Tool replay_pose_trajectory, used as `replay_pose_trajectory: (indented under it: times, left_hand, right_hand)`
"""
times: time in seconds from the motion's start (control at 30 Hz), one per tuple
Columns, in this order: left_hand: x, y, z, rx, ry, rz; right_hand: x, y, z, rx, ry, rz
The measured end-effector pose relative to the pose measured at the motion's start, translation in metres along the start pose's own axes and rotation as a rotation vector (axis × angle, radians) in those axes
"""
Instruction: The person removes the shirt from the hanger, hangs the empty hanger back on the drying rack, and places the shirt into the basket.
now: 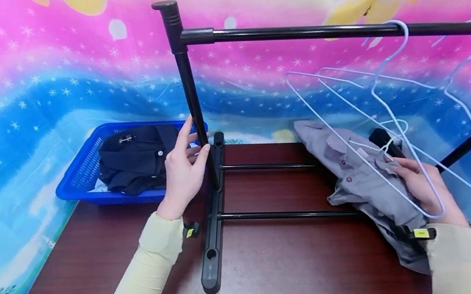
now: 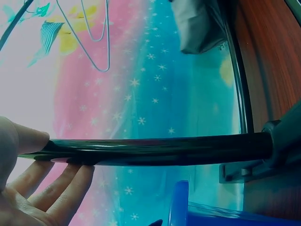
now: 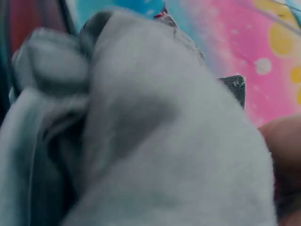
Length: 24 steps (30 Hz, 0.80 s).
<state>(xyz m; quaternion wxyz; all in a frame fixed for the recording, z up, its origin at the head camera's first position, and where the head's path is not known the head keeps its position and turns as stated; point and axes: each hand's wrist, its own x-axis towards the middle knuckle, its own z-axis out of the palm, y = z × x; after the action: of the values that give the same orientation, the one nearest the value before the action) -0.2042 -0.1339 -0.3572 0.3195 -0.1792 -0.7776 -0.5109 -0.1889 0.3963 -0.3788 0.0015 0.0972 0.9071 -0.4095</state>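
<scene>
My left hand (image 1: 185,168) pinches the black upright post (image 1: 187,82) of a clothes rack, thumb on one side and fingers on the other, as the left wrist view also shows. With my right hand (image 1: 429,187) I grip a grey buttoned shirt (image 1: 368,182) near its collar, at the right of the rack. A pale hanger (image 1: 385,147) sits at the shirt's neck, its hook sticking up by my fingers. The shirt hangs in loose folds, and its cloth (image 3: 174,141) fills most of the right wrist view, hiding most of that hand.
Two pale wire hangers, one nearer (image 1: 373,92) and one farther right (image 1: 446,89), hang from the rack's top bar (image 1: 292,31) in front of my right hand. A blue basket (image 1: 76,179) with dark folded clothing (image 1: 135,159) stands left on the brown table (image 1: 111,250).
</scene>
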Motion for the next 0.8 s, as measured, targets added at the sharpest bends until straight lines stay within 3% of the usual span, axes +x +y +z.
replay_pose_trajectory:
  times: [0.13,0.23,0.67,0.8]
  left_hand:
    - [0.000,0.001,-0.001,0.006,0.000,-0.004]
    - [0.000,0.002,-0.001,0.010,0.000,-0.009]
    - [-0.013,0.000,0.003,-0.004,-0.059,-0.079]
    - [-0.014,-0.001,0.001,0.004,-0.060,-0.066]
  right_hand:
    - [0.005,0.000,0.010,-0.138,0.054,-0.125]
    - [0.007,0.000,0.017,-0.130,0.077,-0.207]
    - [-0.001,-0.021,0.044,-0.154,-0.111,-0.390]
    - [-0.003,-0.033,0.055,-0.077,-0.161,-0.497]
